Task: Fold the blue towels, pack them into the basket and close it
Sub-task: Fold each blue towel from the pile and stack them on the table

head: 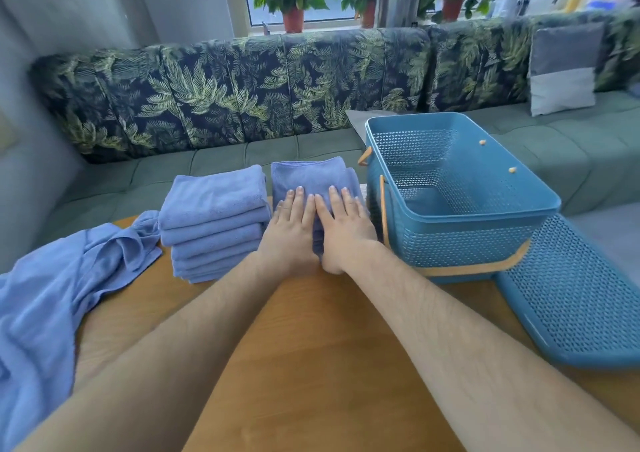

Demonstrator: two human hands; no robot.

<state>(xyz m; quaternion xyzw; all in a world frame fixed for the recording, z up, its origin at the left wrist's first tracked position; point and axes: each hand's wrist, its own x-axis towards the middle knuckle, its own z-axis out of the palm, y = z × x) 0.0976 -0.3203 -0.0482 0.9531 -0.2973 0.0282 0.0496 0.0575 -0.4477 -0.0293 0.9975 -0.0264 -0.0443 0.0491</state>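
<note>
Both hands lie flat, side by side, fingers straight and slightly spread: the left hand (292, 223) and the right hand (343, 223) press down on a folded towel (308, 174) near the far edge of the worktop (311, 347). Its long axis runs away from the person. Just left of it is a stack of folded towels (214, 209), and an unfolded towel (52, 295) drapes over the left edge. The basket (467, 247) stands open just right of the right hand, apparently empty, its long axis also running away and a little rightward, so the right hand is nearer for packing. The lid (581, 299) lies flat at the right edge, beside the basket's near corner. Folding seems nearly done and packing not begun. No brand, label or writing can be read.
</note>
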